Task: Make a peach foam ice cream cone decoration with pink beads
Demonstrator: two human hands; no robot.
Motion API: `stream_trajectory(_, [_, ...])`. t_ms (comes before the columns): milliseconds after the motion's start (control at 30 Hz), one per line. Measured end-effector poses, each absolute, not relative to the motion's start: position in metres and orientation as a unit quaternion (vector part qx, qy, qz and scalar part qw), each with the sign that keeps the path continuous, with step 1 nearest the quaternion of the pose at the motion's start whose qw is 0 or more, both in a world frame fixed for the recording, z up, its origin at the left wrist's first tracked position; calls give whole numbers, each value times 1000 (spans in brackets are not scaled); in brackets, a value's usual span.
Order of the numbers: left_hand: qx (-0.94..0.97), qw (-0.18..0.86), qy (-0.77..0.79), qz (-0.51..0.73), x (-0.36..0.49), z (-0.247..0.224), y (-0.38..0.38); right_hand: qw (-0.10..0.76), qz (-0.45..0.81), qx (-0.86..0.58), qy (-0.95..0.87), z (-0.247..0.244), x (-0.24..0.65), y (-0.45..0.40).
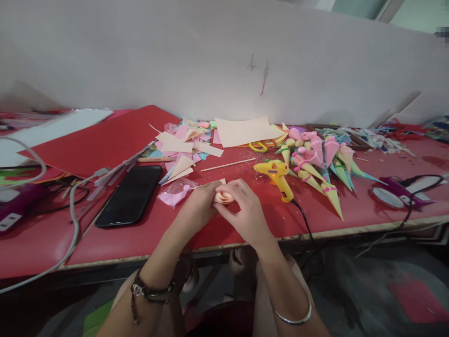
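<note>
Between my two hands, over the front part of the red table, is a small peach rolled paper flower [224, 197] with spiral layers. My left hand [201, 203] is closed round its left side. On its right side my right hand [247, 208] holds it with curved fingers, the thumb below and the index finger above. A yellow glue gun [275, 177] lies to the right of my hands. A thin wooden stick [228, 164] lies beyond them, and a small plastic bag with pink material [175, 194] is just to the left.
A black phone [129, 196] lies at left near the red table's edge [115, 258]. Paper scraps [178, 142] and a peach sheet [245, 131] are behind. Several paper cones [315, 164] lie at right. Cables cross both sides; a purple device [414, 194] is far right.
</note>
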State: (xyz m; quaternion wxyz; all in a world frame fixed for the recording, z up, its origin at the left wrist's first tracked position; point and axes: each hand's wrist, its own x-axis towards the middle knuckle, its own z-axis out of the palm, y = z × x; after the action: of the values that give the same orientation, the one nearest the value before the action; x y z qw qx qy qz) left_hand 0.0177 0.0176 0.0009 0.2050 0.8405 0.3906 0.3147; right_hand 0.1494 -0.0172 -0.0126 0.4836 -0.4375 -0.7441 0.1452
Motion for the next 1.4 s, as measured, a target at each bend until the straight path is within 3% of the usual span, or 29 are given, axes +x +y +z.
stream_trajectory(333, [831, 273, 385, 295, 13, 4, 17, 519, 151, -428, -725, -10, 150, -17])
stream_trajectory(933, [685, 548, 350, 329, 0, 12, 17, 580, 157, -415, -683, -7, 155, -16])
stream_trajectory(1400, [617, 579, 399, 354, 4, 6, 19, 532, 130, -414, -727, -11, 154, -16])
